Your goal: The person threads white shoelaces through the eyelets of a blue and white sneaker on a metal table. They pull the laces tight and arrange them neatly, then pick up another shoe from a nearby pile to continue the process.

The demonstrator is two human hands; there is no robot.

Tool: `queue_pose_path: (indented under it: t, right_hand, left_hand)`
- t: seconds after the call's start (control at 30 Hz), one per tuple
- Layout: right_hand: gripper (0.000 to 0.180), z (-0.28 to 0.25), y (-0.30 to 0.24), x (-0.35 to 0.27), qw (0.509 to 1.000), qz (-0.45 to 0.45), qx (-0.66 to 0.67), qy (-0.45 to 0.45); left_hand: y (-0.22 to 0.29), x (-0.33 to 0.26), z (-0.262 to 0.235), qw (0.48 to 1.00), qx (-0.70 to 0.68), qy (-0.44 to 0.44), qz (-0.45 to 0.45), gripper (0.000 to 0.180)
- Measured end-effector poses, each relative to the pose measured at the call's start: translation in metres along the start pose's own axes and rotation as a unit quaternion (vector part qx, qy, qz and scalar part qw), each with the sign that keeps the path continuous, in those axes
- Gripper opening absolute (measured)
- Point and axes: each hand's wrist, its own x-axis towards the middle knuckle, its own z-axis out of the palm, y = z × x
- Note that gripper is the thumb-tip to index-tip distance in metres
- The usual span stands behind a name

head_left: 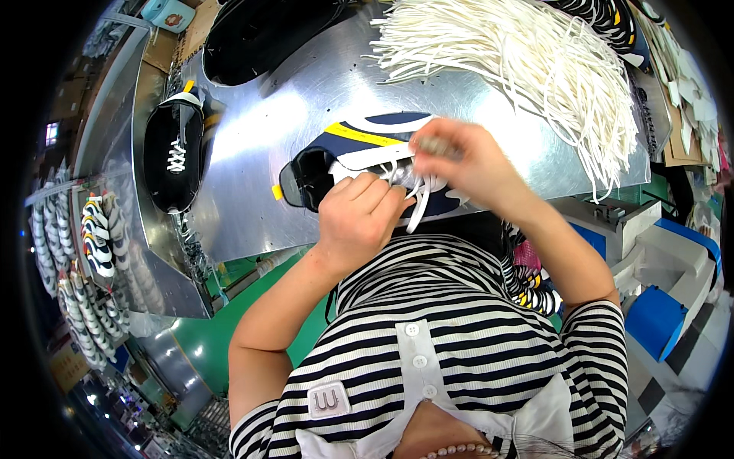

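On the metal desk, the shoe lies at the near edge. The left hand pinches the lace; the right hand curls, its hold too blurred to tell. Even, untwisted pulling seems best.

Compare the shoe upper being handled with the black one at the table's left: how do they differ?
The handled upper shows navy, white and a yellow stripe, while the black upper looks mostly black. The handled upper lies crosswise; the black upper points lengthwise. Lace hangs loose from the handled upper, whereas the black upper's laces cross neatly. Both have white lacing and a yellow tab.
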Motion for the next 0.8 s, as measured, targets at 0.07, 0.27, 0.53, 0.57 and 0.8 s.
queue_pose_path:
  t: [0.07,0.27,0.53,0.57,0.8]
  right_hand:
    - [0.020,-0.036,-0.031,0.009,0.961,-0.149,0.160,0.170]
    - [0.021,-0.119,-0.017,-0.010,0.935,-0.156,0.114,0.298]
    - [0.014,0.020,0.009,-0.001,0.983,-0.023,0.168,0.072]
    - [0.014,0.021,0.006,0.003,0.984,-0.018,0.160,0.073]
    - [0.017,0.025,0.002,0.024,0.990,-0.076,0.071,0.096]
  left_hand:
    - [-0.001,0.004,-0.003,0.999,-0.028,-0.019,-0.014,0.020]
    - [0.004,0.006,-0.014,0.994,-0.044,-0.074,-0.064,0.019]
    - [-0.004,0.009,-0.012,0.917,-0.180,-0.046,-0.353,0.070]
    - [-0.003,0.011,-0.011,0.914,-0.170,-0.036,-0.366,0.066]
    - [-0.001,0.012,0.010,0.938,-0.016,0.080,-0.337,0.050]
